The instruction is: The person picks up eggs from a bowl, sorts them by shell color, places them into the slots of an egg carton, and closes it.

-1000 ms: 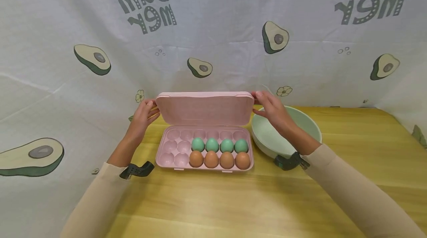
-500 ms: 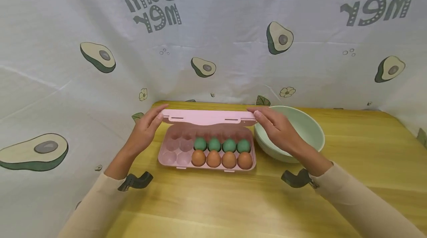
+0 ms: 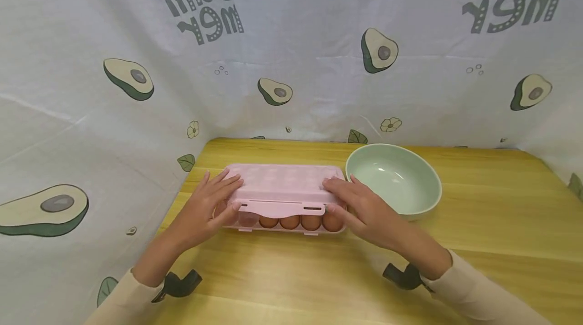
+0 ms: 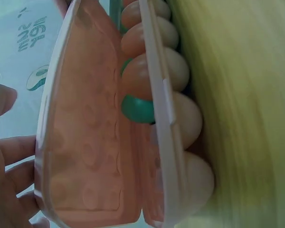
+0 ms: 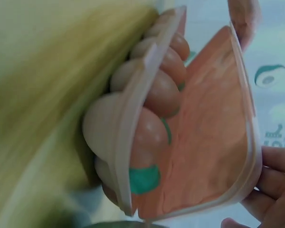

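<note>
A pink plastic egg carton lies on the table, its lid (image 3: 282, 183) tilted down over the tray with a gap along the front. Brown eggs (image 3: 289, 222) show in that gap; green eggs (image 4: 137, 109) are visible behind them in the wrist views, where the lid looks more raised. My left hand (image 3: 205, 211) rests its extended fingers on the lid's left end, thumb near the front edge. At the opposite end, my right hand (image 3: 371, 213) lies with fingers on top and thumb by the front corner. The head view hides the green eggs under the lid.
A pale green bowl (image 3: 416, 183) stands just right of the carton, behind my right hand. The yellow wooden table (image 3: 291, 279) extends forward and to the right. A white curtain (image 3: 319, 82) printed with avocados hangs along the back and left.
The lid has swung forward and down from standing upright, covering the green eggs in the head view. Both hands have moved from its side edges onto its top.
</note>
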`<state>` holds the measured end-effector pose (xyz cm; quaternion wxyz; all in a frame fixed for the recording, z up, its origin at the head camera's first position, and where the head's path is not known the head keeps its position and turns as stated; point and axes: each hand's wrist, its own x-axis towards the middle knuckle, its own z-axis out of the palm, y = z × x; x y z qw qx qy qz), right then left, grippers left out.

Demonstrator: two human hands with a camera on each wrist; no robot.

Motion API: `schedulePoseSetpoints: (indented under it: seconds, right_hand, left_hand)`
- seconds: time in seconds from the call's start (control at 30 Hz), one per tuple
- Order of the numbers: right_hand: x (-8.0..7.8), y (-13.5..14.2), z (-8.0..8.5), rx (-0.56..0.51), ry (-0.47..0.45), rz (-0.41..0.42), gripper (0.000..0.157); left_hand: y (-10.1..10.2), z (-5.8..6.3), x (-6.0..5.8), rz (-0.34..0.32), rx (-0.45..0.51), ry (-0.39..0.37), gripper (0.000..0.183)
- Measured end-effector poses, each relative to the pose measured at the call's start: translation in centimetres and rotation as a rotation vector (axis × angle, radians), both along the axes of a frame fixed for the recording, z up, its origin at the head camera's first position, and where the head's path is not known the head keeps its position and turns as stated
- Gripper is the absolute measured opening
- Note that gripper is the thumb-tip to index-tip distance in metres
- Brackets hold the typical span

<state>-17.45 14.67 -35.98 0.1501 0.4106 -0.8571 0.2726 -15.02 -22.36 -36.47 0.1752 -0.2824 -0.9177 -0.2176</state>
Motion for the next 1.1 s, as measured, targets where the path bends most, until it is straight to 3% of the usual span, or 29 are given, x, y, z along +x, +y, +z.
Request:
schedulePoseSetpoints:
  seconds: [0.2,0.53,1.1]
  right_hand:
    - [1.3,-1.0,-1.0,0.123,0.062,-0.025,0.058]
    - [1.7,-2.5,-2.8,0.232,0.092,-0.055,0.066]
    - [1.9,-2.9,-4.6,0.241,0.115,-0.057,0.06]
  left_hand:
    - [0.6,-1.3,1.0,-0.005,-0.097,0.098,0.056]
    - [1.2,-3.2,1.8,-0.03,-0.177,0.157,0.064]
    - [1.4,-4.3,2.5,0.02,-0.222,0.04,0.066]
